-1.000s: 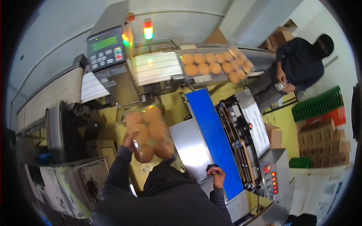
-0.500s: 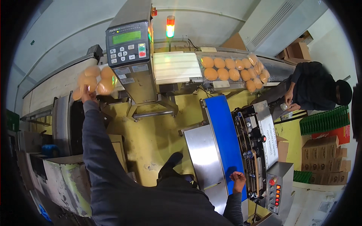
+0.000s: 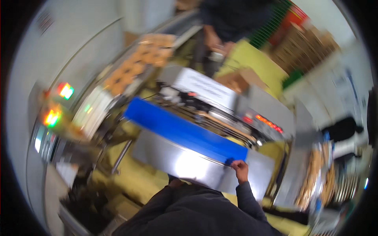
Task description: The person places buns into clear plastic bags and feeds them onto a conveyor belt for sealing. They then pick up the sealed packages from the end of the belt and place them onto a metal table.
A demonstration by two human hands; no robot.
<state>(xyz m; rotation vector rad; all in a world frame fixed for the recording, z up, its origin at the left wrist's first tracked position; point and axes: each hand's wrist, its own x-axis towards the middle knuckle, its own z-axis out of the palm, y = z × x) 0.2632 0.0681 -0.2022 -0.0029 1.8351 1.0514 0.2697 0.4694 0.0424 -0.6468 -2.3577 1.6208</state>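
The whole view is smeared by motion. My right hand (image 3: 240, 170) hovers over the near right end of the blue conveyor belt (image 3: 185, 128), its fingers curled in with nothing visible in them. A small dark shadow falls on the belt beside the fingertips. Low in front of my body, my left hand (image 3: 176, 183) shows only as a small patch past the dark sleeve, near the steel side plate (image 3: 189, 165). Its fingers cannot be made out. Clear packs of round orange-brown buns (image 3: 136, 65) lie on the conveyor at the upper left, out of reach of both hands.
Behind the belt stands a sealing machine (image 3: 267, 108) with lit red buttons. A signal light (image 3: 65, 90) glows at the left. More bagged buns (image 3: 313, 179) lie on the right. A co-worker (image 3: 236, 19) stands at the far side near stacked cartons (image 3: 299, 51); another person (image 3: 340, 129) is at the right.
My view has swung to the right. My left hand has come back from the bagged buns beyond the metal detector to near my body, without them. My right hand remains over the belt's near end.
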